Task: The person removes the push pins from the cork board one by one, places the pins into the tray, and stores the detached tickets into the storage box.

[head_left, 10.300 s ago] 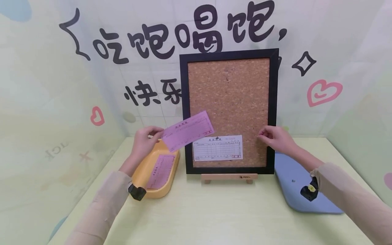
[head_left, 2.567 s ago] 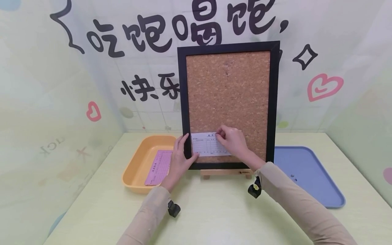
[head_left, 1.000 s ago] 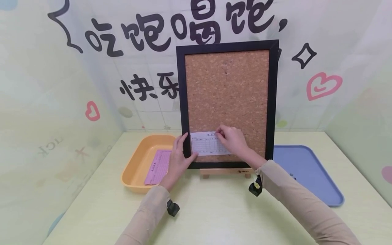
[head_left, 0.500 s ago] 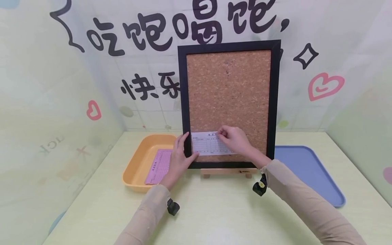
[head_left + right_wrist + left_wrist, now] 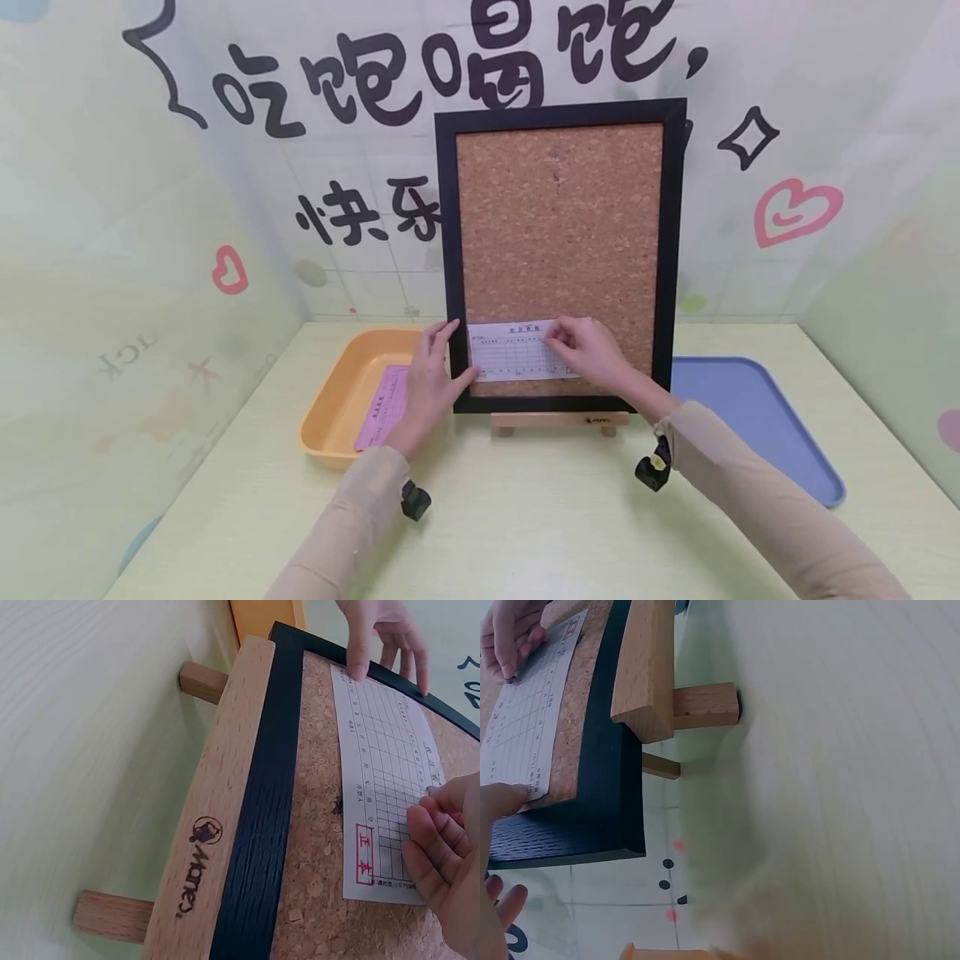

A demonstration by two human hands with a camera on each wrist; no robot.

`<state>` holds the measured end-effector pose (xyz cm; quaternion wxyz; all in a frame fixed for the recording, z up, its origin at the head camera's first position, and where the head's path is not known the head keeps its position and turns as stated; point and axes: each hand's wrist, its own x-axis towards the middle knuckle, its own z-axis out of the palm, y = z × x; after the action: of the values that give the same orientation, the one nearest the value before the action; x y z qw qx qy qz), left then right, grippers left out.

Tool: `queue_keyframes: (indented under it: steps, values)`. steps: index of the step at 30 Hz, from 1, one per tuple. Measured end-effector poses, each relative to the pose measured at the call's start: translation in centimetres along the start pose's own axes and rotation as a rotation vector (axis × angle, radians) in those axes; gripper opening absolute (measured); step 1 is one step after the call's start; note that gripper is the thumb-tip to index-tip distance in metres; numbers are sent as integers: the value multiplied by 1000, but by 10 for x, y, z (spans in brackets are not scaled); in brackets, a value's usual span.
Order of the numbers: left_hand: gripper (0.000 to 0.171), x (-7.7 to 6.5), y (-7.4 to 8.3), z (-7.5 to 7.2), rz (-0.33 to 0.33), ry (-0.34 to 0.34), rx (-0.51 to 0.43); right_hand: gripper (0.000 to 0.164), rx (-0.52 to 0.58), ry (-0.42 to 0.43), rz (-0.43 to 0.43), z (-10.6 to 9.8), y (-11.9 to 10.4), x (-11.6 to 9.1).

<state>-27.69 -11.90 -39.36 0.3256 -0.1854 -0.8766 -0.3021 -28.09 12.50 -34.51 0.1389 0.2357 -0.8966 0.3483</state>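
A white receipt form (image 5: 498,352) lies against the lower part of a black-framed corkboard (image 5: 558,225). The left hand (image 5: 431,385) stays at the board's left edge, thumb pressing the form's lower left corner, other fingers straight along and past the frame. Over the upper right half of the form, the right hand (image 5: 592,354) pinches a small pushpin (image 5: 430,790) between thumb and index finger. Its dark point side shows in the left wrist view close to the paper. The right hand covers the form's right end in the head view; a red stamp shows there in the right wrist view.
A wooden easel ledge (image 5: 558,422) carries the board. To the left, an orange tray (image 5: 330,400) holds a pink slip (image 5: 382,412), partly behind the left hand. A blue tray (image 5: 738,392) lies to the right, partly hidden by the right sleeve.
The pink slip once in the left hand is out of sight. From the form's top middle, the right hand has moved slightly right and down. The left hand has shifted a little left.
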Motion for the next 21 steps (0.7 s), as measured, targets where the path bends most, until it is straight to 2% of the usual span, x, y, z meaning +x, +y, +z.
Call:
queue_keyframes:
  steps: [5, 9, 14, 21]
  values:
    - [66, 9, 1, -7, 12, 25, 41, 6, 3, -5, 14, 0, 2, -4]
    - [61, 20, 4, -15, 64, 19, 56, 6, 9, -5, 27, 0, 3, -5]
    - [59, 33, 10, -23, 131, -50, 69, 6, 9, -3, 32, -1, 3, -5]
    - [39, 47, 20, -27, 211, -149, 119, 6, 7, -3, 37, -1, 4, -5]
